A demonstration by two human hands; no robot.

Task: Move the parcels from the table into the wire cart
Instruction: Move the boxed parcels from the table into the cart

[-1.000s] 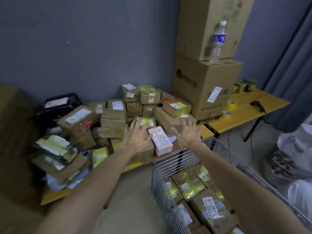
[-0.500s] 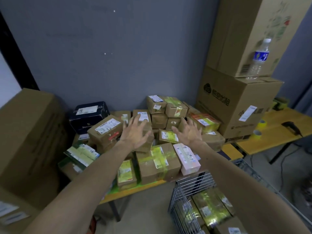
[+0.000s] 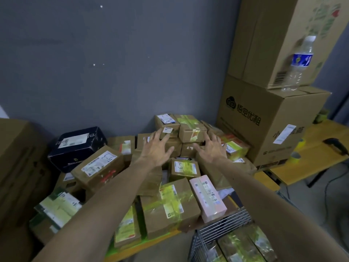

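Hovering over the heap in the middle of the frame, the left hand point(image 3: 156, 148) and the right hand point(image 3: 211, 148) are both stretched out palm down on bare forearms that come up from the bottom edge. The fingers of each are spread wide and a little bent, and they pinch nothing. Whether the fingertips touch the small brown boxes point(image 3: 188, 129) stacked under them I cannot tell. The parcels point(image 3: 168, 203) cover the table point(image 3: 143, 248) from centre left to centre: brown cartons with white labels, many wrapped in yellow-green tape. A pink box point(image 3: 207, 197) lies at the near right edge of the heap, and a dark blue box point(image 3: 77, 148) sits tilted at the back left against the grey wall point(image 3: 113, 63). At the lower right stands the wire cart point(image 3: 222, 222), its corner just beside the table edge, with taped packets point(image 3: 239, 246) already lying inside. In the upper right two big cartons point(image 3: 264, 125) are stacked, and a water bottle point(image 3: 298, 63) stands upright on the lower one. Further right is a second table point(image 3: 321, 163) with tape rolls point(image 3: 295, 156) on it.
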